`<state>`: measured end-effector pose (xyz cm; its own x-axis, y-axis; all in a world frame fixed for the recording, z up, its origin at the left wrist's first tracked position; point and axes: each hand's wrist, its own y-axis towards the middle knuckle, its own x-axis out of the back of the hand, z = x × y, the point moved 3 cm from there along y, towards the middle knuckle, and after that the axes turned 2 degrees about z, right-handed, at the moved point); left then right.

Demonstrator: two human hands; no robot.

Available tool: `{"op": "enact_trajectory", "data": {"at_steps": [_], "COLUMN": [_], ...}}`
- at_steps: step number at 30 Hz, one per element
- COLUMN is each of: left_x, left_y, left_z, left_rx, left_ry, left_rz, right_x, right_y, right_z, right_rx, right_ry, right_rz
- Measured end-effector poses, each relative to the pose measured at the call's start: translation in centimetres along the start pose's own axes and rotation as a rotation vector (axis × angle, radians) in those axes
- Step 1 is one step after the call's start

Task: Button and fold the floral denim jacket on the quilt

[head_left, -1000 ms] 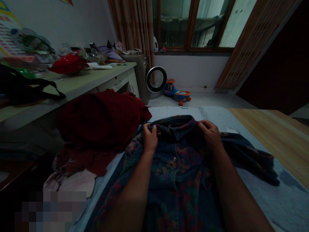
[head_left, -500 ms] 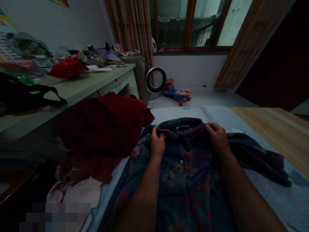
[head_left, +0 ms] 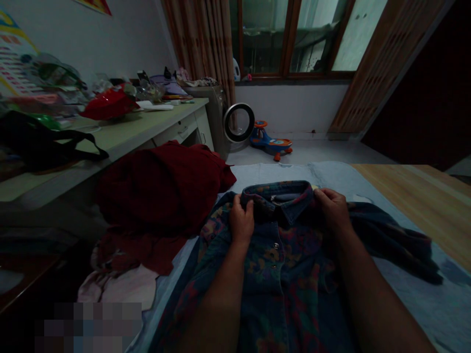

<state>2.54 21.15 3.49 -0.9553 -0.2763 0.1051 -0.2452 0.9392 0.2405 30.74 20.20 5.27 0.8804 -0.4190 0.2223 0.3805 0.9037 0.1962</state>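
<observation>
A dark blue denim shirt (head_left: 279,264) with a red, green and yellow floral print lies front up, its buttons fastened down the middle. My left hand (head_left: 242,218) pinches it beside the left end of the collar (head_left: 294,206). On the other side, my right hand (head_left: 333,206) grips the shirt near the collar's right end, fingers pressed together. One sleeve (head_left: 397,240) stretches out to the right. The left side of the shirt is partly hidden under my left forearm.
Under the shirt is a pale blue cloth (head_left: 412,304) over a wooden surface (head_left: 434,196). A dark red garment heap (head_left: 165,186) lies left, by a cluttered desk (head_left: 147,127). Beyond stand a washer with its round door (head_left: 239,122) open and a blue-orange ride-on toy (head_left: 270,142).
The view has shifted slightly. The collar's front edge sits a little more open and flatter. Both hands keep their hold at almost the same places.
</observation>
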Motion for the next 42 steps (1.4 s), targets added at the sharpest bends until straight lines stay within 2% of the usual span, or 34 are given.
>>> {"op": "enact_trajectory", "data": {"at_steps": [3,4,6,10,12,14,16,20,25,28,31,33,34,36,38,39,40,42], "left_x": [-0.1,-0.2,-0.4,-1.2,-1.5,-1.8,-2.2,-3.1,-3.3,-2.5,-0.6,0.8,1.3,2.2,2.5,2.7,2.8,3.0], "left_y": [-0.2,-0.4,-0.7,-1.4,-1.7,-1.9,-2.1,-2.2,-1.2,-0.7,-1.9,-4.1,-5.6,-9.2,-13.1,-14.9,-16.2,-17.6], "left_z": [-0.4,-0.5,-0.5,0.7,1.6,2.5,3.0,3.0,1.3,-0.2,-2.2,-3.7,-4.4,-5.3,-5.5,-5.3,-5.0,-4.3], "left_rx": [-0.024,-0.031,-0.035,0.02,0.056,0.081,0.09,0.117,0.204,0.234,0.129,-0.051,-0.143,-0.304,-0.432,-0.475,-0.492,-0.488], "left_ry": [0.066,0.089,0.118,0.118,0.129,0.138,0.172,0.325,0.334,0.304,0.305,0.373,0.418,0.495,0.583,0.615,0.655,0.713], "left_rz": [-0.006,-0.008,0.005,0.07,0.065,0.042,0.038,0.122,0.197,0.25,0.282,0.364,0.443,0.645,0.945,1.078,1.148,1.2], "right_x": [0.1,0.0,-0.5,-2.0,-2.6,-3.0,-3.1,-3.2,-4.0,-4.3,-4.3,-4.1,-4.0,-3.6,-3.2,-3.0,-2.7,-2.0], "right_y": [0.3,0.3,0.3,-0.4,-0.8,-0.8,-0.7,-0.3,-0.2,-0.1,-0.2,-0.5,-0.6,-0.9,-1.1,-1.1,-1.2,-1.2], "right_z": [-0.2,-0.2,-0.3,-0.7,-1.2,-2.0,-2.8,-3.8,-3.3,-2.5,-1.6,-1.0,-0.7,-0.1,0.4,0.7,1.0,1.7], "right_rx": [0.011,0.015,0.009,-0.004,0.031,0.087,0.139,0.16,0.108,0.077,0.046,0.032,0.027,0.026,0.03,0.032,0.034,0.035], "right_ry": [-0.04,-0.06,-0.105,-0.227,-0.301,-0.386,-0.472,-0.569,-0.654,-0.72,-0.791,-0.827,-0.844,-0.88,-0.925,-0.949,-0.971,-1.009], "right_rz": [0.002,0.038,0.187,0.585,0.667,0.659,0.591,0.487,0.543,0.565,0.603,0.64,0.657,0.679,0.685,0.684,0.682,0.679]}}
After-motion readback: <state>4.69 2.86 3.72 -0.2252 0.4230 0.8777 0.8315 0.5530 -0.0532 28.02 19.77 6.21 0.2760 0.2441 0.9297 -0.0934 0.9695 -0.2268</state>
